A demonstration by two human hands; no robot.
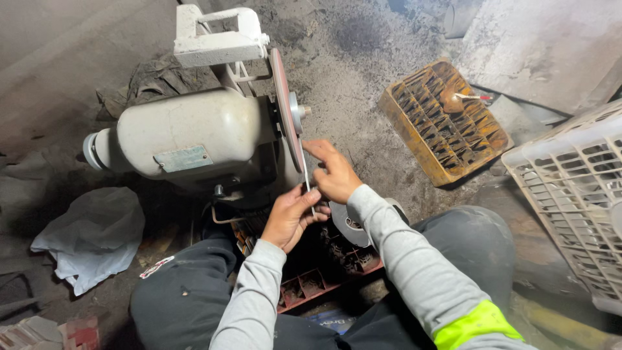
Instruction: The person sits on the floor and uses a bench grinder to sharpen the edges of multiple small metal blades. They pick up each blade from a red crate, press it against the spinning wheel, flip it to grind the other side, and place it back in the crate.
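Both hands, left hand [291, 217] and right hand [334, 175], pinch a thin metal blade [306, 181] against the grinder wheel [285, 107]; rusty crate [444, 120] far right holds a spoon-like piece [453, 100].

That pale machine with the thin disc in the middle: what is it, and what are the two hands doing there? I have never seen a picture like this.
The picture comes from a camera worn on a person's head, looking down at their own arms and knees; they sit low on a dusty floor. The pale machine is a bench grinder: a motor housing with a thin reddish disc on its side. The left hand and the right hand together pinch a thin flat metal strip and hold it against the disc's lower edge. Around them lie a rusty orange crate, a white plastic basket, a crumpled plastic bag and a red compartment tray between the knees.
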